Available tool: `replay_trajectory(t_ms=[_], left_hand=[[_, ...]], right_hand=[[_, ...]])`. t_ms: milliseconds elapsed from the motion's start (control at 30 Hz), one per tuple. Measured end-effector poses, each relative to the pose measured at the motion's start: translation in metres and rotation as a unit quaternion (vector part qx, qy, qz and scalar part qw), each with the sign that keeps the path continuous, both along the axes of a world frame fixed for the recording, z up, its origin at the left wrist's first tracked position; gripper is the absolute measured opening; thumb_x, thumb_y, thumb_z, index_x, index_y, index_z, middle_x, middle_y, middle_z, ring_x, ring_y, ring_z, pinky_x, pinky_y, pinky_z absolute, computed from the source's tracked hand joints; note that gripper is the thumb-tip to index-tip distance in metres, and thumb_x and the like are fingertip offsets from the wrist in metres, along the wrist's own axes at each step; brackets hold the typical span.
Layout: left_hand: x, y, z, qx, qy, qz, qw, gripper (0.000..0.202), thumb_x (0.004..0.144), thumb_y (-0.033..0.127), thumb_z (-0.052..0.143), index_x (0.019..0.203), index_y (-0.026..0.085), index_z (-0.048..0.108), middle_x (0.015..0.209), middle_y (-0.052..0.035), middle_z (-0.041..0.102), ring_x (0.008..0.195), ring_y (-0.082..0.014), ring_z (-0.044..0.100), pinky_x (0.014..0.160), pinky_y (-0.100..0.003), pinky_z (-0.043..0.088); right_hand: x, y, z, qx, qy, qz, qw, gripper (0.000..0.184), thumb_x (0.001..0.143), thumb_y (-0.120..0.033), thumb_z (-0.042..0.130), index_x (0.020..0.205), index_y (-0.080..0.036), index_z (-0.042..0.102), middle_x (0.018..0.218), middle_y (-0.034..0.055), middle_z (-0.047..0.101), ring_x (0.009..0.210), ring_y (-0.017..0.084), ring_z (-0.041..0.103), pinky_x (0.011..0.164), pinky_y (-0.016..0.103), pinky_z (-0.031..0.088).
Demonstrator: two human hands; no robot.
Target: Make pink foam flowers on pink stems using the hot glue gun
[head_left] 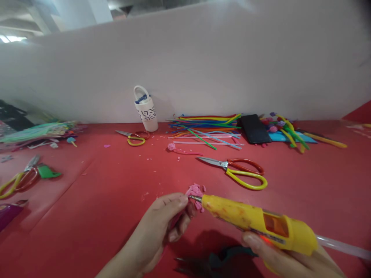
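Note:
My right hand (pixel 285 256) is wrapped around a yellow hot glue gun (pixel 240 212), a clear glue stick (pixel 342 245) poking out of its back end. The metal nozzle reaches the fingertips of my left hand (pixel 162 224). Those fingers are pinched together; what they hold is hidden, though a little pink shows by the palm. Just beyond the nozzle lies a small heap of pink pieces (pixel 195 190). Dark pliers (pixel 199 266) rest beneath my hands at the lower edge, partly in shadow. Scissors (pixel 232 170) with red and yellow handles lie farther out.
A white tumbler (pixel 148 116) stands by the pale wall, near more scissors (pixel 133 138). Coloured pipe cleaners (pixel 205 125), a black phone (pixel 255 128) and small pompom-like flowers (pixel 279 125) line the back. A pink flower (pixel 171 146) lies mid-table. Scissors (pixel 21 179) and a green piece (pixel 48 171) sit left.

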State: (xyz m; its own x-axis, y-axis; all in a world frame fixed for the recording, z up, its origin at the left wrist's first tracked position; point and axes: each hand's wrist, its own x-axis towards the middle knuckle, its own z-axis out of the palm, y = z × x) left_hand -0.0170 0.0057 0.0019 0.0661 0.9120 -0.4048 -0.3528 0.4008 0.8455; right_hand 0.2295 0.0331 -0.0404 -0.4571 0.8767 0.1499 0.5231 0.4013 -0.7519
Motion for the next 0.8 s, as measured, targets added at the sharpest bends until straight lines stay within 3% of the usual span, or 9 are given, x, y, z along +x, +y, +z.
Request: replay_trajectory(t_ms=[100, 233, 400, 500, 633, 700, 800], left_hand=[[0.0, 0.0, -0.001, 0.019, 0.045, -0.001, 0.999, 0.026, 0.084, 0.03, 0.05, 0.068, 0.014, 0.063, 0.049, 0.0039, 0.047, 0.041, -0.0032, 0.032, 0.037, -0.012, 0.022], [-0.001, 0.0, 0.0, 0.025, 0.053, -0.005, 0.998, 0.027, 0.085, 0.03, 0.048, 0.069, 0.014, 0.064, 0.047, 0.0044, 0.047, 0.04, -0.0027, 0.031, 0.037, -0.012, 0.021], [-0.002, 0.002, 0.0, 0.028, 0.043, 0.001, 0.999, 0.026, 0.084, 0.028, 0.048, 0.068, 0.015, 0.063, 0.048, 0.0045, 0.047, 0.037, -0.0023, 0.029, 0.034, -0.013, 0.018], [-0.002, 0.002, 0.0, 0.029, 0.04, 0.007, 0.999, 0.025, 0.085, 0.027, 0.048, 0.069, 0.015, 0.063, 0.049, 0.0043, 0.048, 0.038, -0.0021, 0.029, 0.035, -0.013, 0.018], [-0.005, 0.002, -0.004, 0.035, 0.046, 0.005, 0.998, 0.025, 0.084, 0.029, 0.049, 0.07, 0.014, 0.064, 0.05, 0.0042, 0.048, 0.04, -0.0023, 0.03, 0.037, -0.013, 0.019], [-0.006, 0.003, -0.005, 0.036, 0.047, 0.005, 0.998, 0.026, 0.084, 0.031, 0.05, 0.071, 0.014, 0.064, 0.049, 0.0043, 0.047, 0.04, -0.0025, 0.029, 0.037, -0.013, 0.019], [-0.007, 0.003, -0.007, 0.039, 0.048, 0.002, 0.998, 0.027, 0.083, 0.034, 0.051, 0.07, 0.014, 0.064, 0.049, 0.0042, 0.047, 0.04, -0.0026, 0.028, 0.038, -0.014, 0.019]], right_hand=[[-0.011, -0.001, 0.005, 0.008, 0.016, -0.015, 1.0, 0.029, 0.077, -0.035, 0.059, 0.105, -0.027, 0.064, 0.09, 0.0039, 0.072, 0.077, 0.025, 0.068, 0.062, 0.029, 0.058], [-0.026, 0.001, 0.02, 0.015, 0.043, -0.037, 0.998, 0.021, 0.076, -0.033, 0.06, 0.096, -0.029, 0.064, 0.082, 0.0041, 0.07, 0.075, 0.025, 0.066, 0.055, 0.029, 0.056], [-0.022, 0.025, 0.025, -0.102, 0.066, -0.082, 0.989, 0.02, 0.073, -0.025, 0.055, 0.092, -0.024, 0.062, 0.075, 0.0016, 0.066, 0.062, 0.018, 0.061, 0.052, 0.027, 0.049], [-0.017, 0.045, 0.023, -0.159, 0.056, -0.12, 0.978, 0.024, 0.071, -0.034, 0.056, 0.088, -0.019, 0.062, 0.063, 0.0001, 0.061, 0.05, 0.015, 0.055, 0.044, 0.025, 0.041], [-0.017, 0.064, 0.018, -0.123, -0.088, -0.161, 0.975, 0.036, 0.077, -0.048, 0.046, 0.071, -0.015, 0.059, 0.065, 0.0055, 0.063, 0.056, 0.017, 0.058, 0.046, 0.025, 0.041], [-0.02, 0.066, 0.015, -0.094, -0.169, -0.166, 0.967, 0.039, 0.082, -0.046, 0.039, 0.067, -0.016, 0.059, 0.065, 0.0064, 0.064, 0.057, 0.018, 0.06, 0.047, 0.024, 0.039], [-0.024, 0.065, 0.009, -0.065, -0.241, -0.16, 0.955, 0.037, 0.084, -0.041, 0.042, 0.058, -0.018, 0.055, 0.057, 0.006, 0.062, 0.052, 0.019, 0.06, 0.044, 0.025, 0.033]])
